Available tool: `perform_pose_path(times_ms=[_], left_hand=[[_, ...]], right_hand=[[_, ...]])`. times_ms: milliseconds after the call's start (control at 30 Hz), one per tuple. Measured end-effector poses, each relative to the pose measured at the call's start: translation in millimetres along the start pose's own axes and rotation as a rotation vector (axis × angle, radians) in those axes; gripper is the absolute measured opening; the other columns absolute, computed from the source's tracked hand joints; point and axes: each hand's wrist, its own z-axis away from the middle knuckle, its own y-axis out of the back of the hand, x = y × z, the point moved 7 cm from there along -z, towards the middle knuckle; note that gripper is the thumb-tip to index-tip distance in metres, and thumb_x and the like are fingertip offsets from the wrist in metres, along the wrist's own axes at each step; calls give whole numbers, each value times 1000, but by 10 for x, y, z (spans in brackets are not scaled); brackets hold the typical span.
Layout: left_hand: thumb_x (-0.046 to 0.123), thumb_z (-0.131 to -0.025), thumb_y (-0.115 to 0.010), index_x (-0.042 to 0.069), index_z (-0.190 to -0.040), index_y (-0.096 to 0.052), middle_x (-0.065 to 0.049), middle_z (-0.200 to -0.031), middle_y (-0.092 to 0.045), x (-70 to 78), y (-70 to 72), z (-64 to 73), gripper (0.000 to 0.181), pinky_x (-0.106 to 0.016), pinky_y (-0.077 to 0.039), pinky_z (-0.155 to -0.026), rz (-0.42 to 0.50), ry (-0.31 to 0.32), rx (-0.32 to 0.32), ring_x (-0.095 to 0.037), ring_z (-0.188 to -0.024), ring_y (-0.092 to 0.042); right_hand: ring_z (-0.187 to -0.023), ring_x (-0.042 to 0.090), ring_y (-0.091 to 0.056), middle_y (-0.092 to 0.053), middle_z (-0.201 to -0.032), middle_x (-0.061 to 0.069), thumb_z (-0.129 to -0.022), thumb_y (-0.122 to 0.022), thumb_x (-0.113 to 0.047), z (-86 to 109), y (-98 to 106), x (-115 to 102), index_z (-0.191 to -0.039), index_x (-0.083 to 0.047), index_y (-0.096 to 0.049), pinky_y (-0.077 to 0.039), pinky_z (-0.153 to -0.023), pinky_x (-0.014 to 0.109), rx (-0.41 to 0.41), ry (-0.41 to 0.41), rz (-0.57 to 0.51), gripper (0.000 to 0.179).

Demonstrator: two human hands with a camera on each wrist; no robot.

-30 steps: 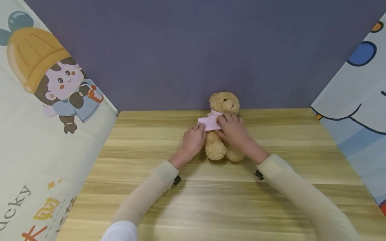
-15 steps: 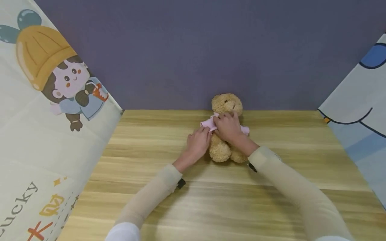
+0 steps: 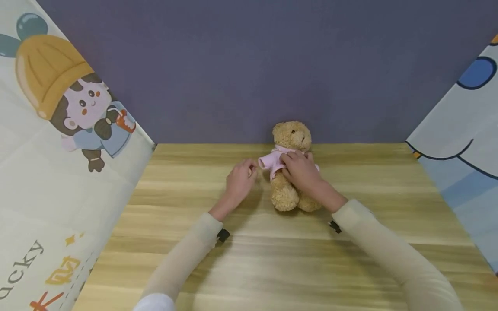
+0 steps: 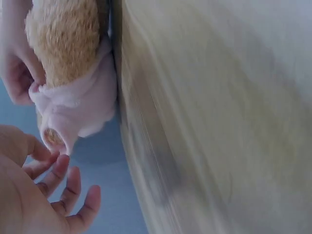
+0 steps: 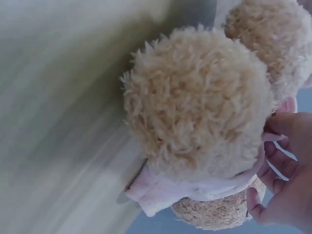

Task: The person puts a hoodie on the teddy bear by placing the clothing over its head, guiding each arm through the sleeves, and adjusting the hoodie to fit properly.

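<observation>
Nearest me, my cream sleeves run out over the pale wood-grain table. My left hand hovers just beside the bear's sleeve, fingers loosely spread and holding nothing; in the left wrist view the fingertips sit right at the cuff opening of the small pink knit shirt, close to it or barely touching. My right hand lies across the chest of the fluffy tan teddy bear, fingers curled into the pink fabric and pinching it there. The bear sits upright at the far edge of the table, against the grey-purple wall.

By my reckoning the dressing is mostly done: the shirt is over the head and around the chest, and a tan arm shows inside the cuff. What looks left is straightening the fabric, which still bunches under the chin.

Half a second ago my left hand was pressed up against the bear's side and the shirt; now it has drawn away to the left, and the sleeve stands out clear of it. My right hand keeps its grip on the chest.
</observation>
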Motion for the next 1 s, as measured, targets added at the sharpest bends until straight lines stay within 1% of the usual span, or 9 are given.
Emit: perform_pose_path(times_ms=[167,267,400,500,567,667,767,867,1000], left_hand=[[24,-102,-61,14,-111,-73,-2,-107,-69,-12,-80,-151,19,-36,-55,-72,60,-36,-46,-24,-95,-66],[30,-101,-62,13,-111,-73,-2,-108,-68,-6,-158,-183,23,-36,-55,-74,67,1,-72,-23,-97,-65],[38,-101,-62,12,-113,-74,-4,-108,-65,-3,-222,-193,31,-34,-52,-68,69,61,-81,-20,-90,-60],[46,-101,-59,12,-115,-75,-6,-109,-62,12,-241,-221,40,-34,-50,-63,58,88,-93,-20,-87,-58],[49,-101,-58,11,-116,-75,-8,-113,-60,24,-244,-253,44,-36,-50,-65,55,111,-103,-22,-89,-58],[47,-101,-59,9,-112,-76,-9,-121,-58,40,-240,-304,44,-42,-52,-76,46,143,-114,-28,-100,-58],[37,-99,-64,7,-103,-77,-11,-130,-54,51,-230,-352,33,-50,-51,-87,45,163,-109,-33,-110,-56],[26,-96,-64,10,-93,-76,-13,-134,-50,10,-219,-389,20,-54,-50,-86,9,143,-112,-37,-112,-55],[24,-97,-60,16,-90,-73,-11,-136,-47,-174,-133,-443,17,-61,-47,-86,-95,104,-150,-39,-111,-54]], right_hand=[[-115,32,-59,-70,-115,11,-100,-66,-30,110,69,7,-113,-12,-69,-40,-93,64,55,41,-20,22],[-124,37,-53,-66,-128,12,-99,-67,-32,172,64,27,-117,-16,-71,-36,-98,68,68,29,-33,24],[-137,51,-38,-48,-149,17,-100,-66,-32,267,-9,133,-133,-25,-66,-28,-101,79,51,-61,-37,34],[-133,55,-43,-44,-154,20,-100,-67,-29,307,-52,188,-140,-28,-62,-33,-98,80,55,-83,-21,41],[-126,54,-52,-47,-151,22,-99,-68,-26,306,-49,186,-139,-26,-64,-41,-95,77,85,-56,-13,40],[-117,51,-60,-53,-146,24,-98,-70,-24,277,-28,171,-131,-22,-70,-48,-90,71,132,-27,-12,34],[-123,51,-56,-55,-145,21,-98,-69,-24,242,-15,178,-124,-22,-75,-43,-94,74,123,-67,-32,27],[-133,55,-46,-53,-148,17,-99,-67,-25,235,-15,181,-121,-23,-76,-33,-97,81,81,-102,-38,23],[-137,58,-39,-56,-146,12,-99,-67,-23,264,-3,120,-118,-22,-76,-24,-98,85,65,-35,-42,21]])
